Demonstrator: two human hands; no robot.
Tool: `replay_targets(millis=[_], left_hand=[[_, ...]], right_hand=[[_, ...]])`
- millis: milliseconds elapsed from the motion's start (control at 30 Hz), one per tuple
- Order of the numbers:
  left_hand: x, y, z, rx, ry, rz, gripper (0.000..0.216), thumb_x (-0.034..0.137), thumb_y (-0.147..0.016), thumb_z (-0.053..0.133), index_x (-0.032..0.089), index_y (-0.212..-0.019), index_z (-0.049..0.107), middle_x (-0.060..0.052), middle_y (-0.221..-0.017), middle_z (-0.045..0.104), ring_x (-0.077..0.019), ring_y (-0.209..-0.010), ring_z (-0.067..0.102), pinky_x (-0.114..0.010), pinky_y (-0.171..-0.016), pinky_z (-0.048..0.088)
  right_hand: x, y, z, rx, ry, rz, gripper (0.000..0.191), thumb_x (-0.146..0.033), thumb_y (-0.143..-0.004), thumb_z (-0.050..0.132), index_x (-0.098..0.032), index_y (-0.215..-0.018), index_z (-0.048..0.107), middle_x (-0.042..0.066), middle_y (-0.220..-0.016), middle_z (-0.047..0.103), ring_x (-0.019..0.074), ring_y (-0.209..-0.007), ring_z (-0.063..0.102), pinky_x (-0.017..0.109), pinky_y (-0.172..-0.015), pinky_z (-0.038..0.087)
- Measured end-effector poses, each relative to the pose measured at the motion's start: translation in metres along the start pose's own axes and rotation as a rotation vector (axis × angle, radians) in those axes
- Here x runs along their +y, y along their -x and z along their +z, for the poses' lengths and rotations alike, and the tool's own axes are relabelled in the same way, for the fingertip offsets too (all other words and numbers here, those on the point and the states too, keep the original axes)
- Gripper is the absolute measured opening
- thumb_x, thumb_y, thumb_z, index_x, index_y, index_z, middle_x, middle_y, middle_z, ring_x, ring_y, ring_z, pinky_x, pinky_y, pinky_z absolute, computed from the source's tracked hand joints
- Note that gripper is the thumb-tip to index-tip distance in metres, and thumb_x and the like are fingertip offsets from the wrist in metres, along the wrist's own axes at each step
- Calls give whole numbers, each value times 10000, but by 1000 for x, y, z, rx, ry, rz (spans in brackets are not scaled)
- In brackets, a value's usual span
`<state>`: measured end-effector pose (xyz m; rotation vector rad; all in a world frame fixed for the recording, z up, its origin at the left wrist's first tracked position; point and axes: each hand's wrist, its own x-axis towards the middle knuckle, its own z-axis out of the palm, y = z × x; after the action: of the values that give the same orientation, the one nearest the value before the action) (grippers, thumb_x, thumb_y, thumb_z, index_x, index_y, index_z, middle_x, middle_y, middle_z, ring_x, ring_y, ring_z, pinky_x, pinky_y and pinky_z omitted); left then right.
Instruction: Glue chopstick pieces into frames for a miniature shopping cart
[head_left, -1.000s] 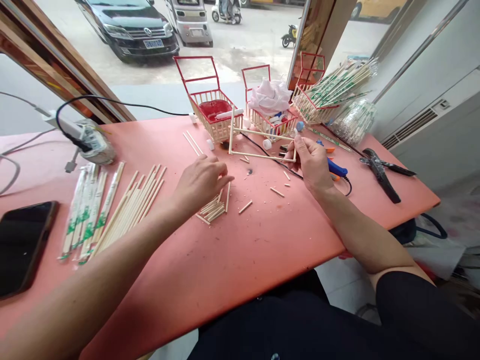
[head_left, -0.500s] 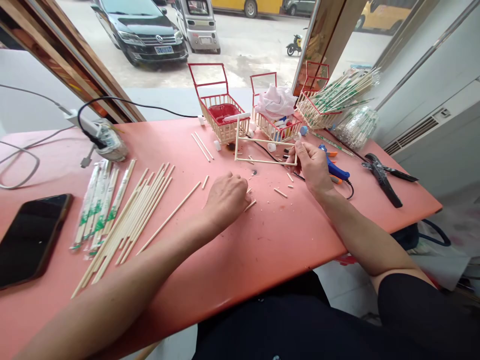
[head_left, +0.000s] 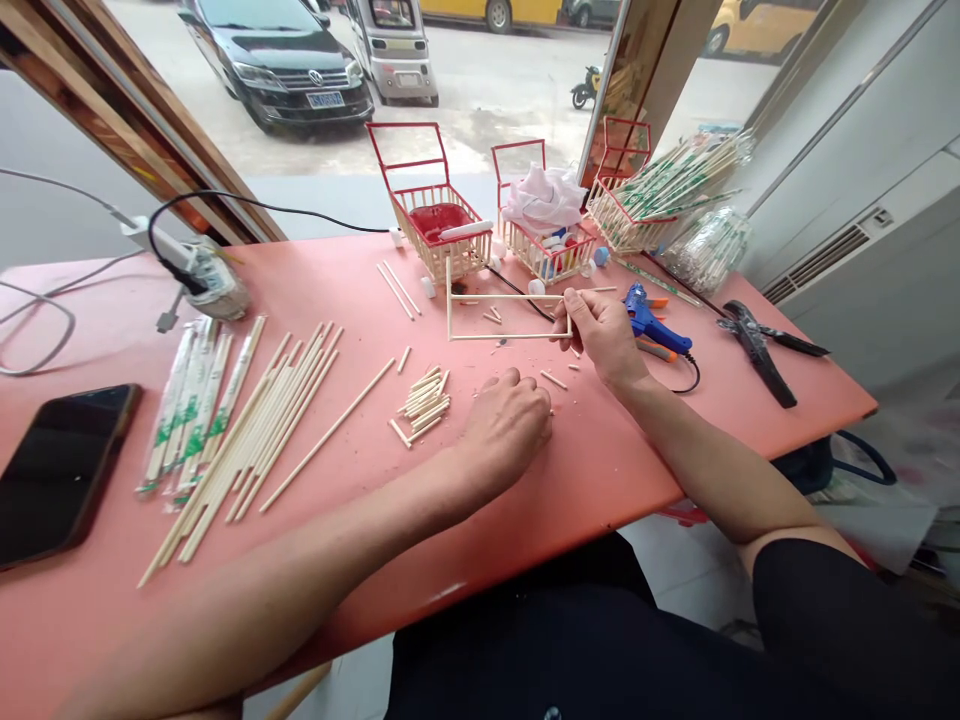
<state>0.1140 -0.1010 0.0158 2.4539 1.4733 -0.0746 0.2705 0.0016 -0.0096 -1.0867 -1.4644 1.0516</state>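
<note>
My right hand (head_left: 596, 335) pinches the right end of a rectangular frame of thin wooden sticks (head_left: 510, 338). The frame is held above the table, and one stick juts up past its left corner. My left hand (head_left: 510, 425) lies low on the table with its fingers curled under, so whatever is in them is hidden. Just left of that hand is a small pile of short cut stick pieces (head_left: 426, 400). Farther left, one long stick (head_left: 328, 437) lies beside a bundle of bare sticks (head_left: 255, 440).
Behind stand a miniature stick cart with a red base (head_left: 442, 230), a second cart (head_left: 551, 255), and a third (head_left: 626, 225) full of wrapped chopsticks. A blue glue gun (head_left: 656, 325) and black scissors (head_left: 757, 350) lie right. A phone (head_left: 67, 470) and wrapped sticks (head_left: 195, 410) are left.
My left hand has moved right and slightly down, uncovering the pile of short pieces. The stick frame in my right hand has shifted left and a little lower.
</note>
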Motion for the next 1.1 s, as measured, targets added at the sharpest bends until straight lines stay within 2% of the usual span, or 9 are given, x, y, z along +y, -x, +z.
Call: replay_targets(millis=[100,233,300,433,533,733,900,1000,1100], left_hand=[[-20,12,-14,36,45,-12,212,259,-1101,640,132,-1110,809,-163,-1160,834,-324,-1162,748,-390,-939,551],[-75,36,-26,223,75,-273,235,284,-1110,577,194,-1067,790,-112,-1041,827,-302,-972,766,-377,-831,522],[-103,42,-21,326,41,-362,258,250,-1090,543,203,-1107,796,-119,-1081,819,-320,-1025,763,-389,-876,527],[-138,36,-1,337,-101,-405,349,226,-1064,518,135,-1251,798,-209,-1260,771,-380,-1187,713,-451,-1008,527],[-144,29,10,326,-151,-386,358,224,-1062,485,118,-1152,814,-234,-1217,764,-387,-1160,696,-470,-1022,529],[-151,33,17,412,-163,-291,297,250,-1033,512,204,-995,803,-167,-1066,792,-364,-1050,690,-465,-971,556],[-143,37,19,421,-94,-250,344,276,-1070,489,184,-1040,819,-180,-1122,816,-378,-1099,690,-497,-1024,552],[-133,38,18,412,-61,-229,381,280,-1091,468,172,-1054,831,-190,-1159,824,-384,-1130,702,-517,-1052,552],[-127,39,19,403,-62,-216,408,276,-1103,456,154,-1084,845,-193,-1186,832,-387,-1153,711,-517,-1060,560]], right_hand=[[1,0,-2,-17,30,-9,689,-867,-925,722,-215,-732,608,-11,-541,681,85,-421,558,198,-404,344],[1,-3,-6,-30,44,-27,705,-887,-911,718,-209,-741,624,3,-562,704,90,-429,579,198,-406,347],[0,-5,-7,-22,73,-26,698,-872,-921,721,-206,-734,622,5,-561,706,88,-426,576,195,-411,351],[-1,-7,-5,-2,179,43,652,-786,-972,737,-198,-710,631,-6,-520,678,80,-410,563,188,-426,365],[0,-6,-1,-10,209,95,624,-740,-970,775,-190,-702,652,-10,-514,678,81,-404,577,184,-431,386],[6,-7,6,-57,223,159,573,-670,-979,808,-177,-712,690,-4,-523,693,92,-403,603,180,-419,406],[6,-8,8,-104,288,192,472,-466,-1091,713,-183,-714,683,-1,-540,704,103,-415,609,186,-423,382],[2,-5,4,-166,426,167,417,-341,-1131,617,-201,-740,655,9,-625,744,139,-550,717,202,-508,414],[-1,-1,-2,-166,724,21,253,-292,-1099,643,-195,-890,749,26,-745,783,198,-751,770,259,-687,489]])
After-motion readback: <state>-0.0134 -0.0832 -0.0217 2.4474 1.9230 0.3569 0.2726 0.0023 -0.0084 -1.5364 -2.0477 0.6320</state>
